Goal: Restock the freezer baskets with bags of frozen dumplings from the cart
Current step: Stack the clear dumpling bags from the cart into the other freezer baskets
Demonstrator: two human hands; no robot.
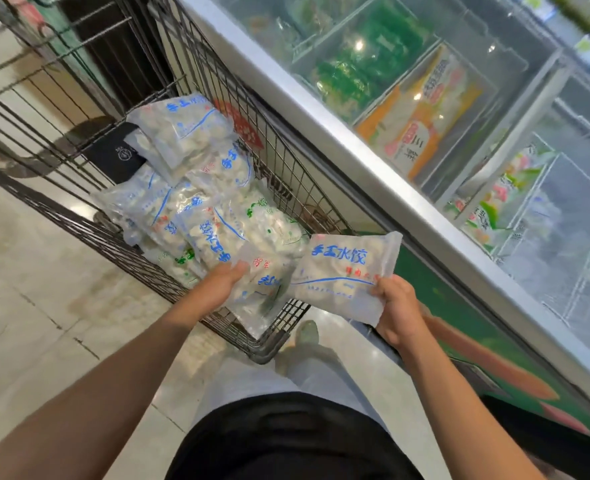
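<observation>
Dumpling bags [196,188] mostly sit piled in your cart [276,157]; your right hand [395,308] grips one bag [343,271], your left hand [222,282] grasps another [264,289], neither yet in the freezer [324,109].

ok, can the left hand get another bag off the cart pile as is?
Probably not cleanly: the left hand already grips a dumpling bag at the wire cart. The pile lies open just beyond, unobstructed, but the hand is full.

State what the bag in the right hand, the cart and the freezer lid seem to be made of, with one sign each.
Bag in the right hand: thin frosted plastic film; it creases, dumplings show through. Cart: dark metal wire, probably coated; open welded grid. Freezer lid: glass, apparently; transparent, reflecting lamps.
</observation>
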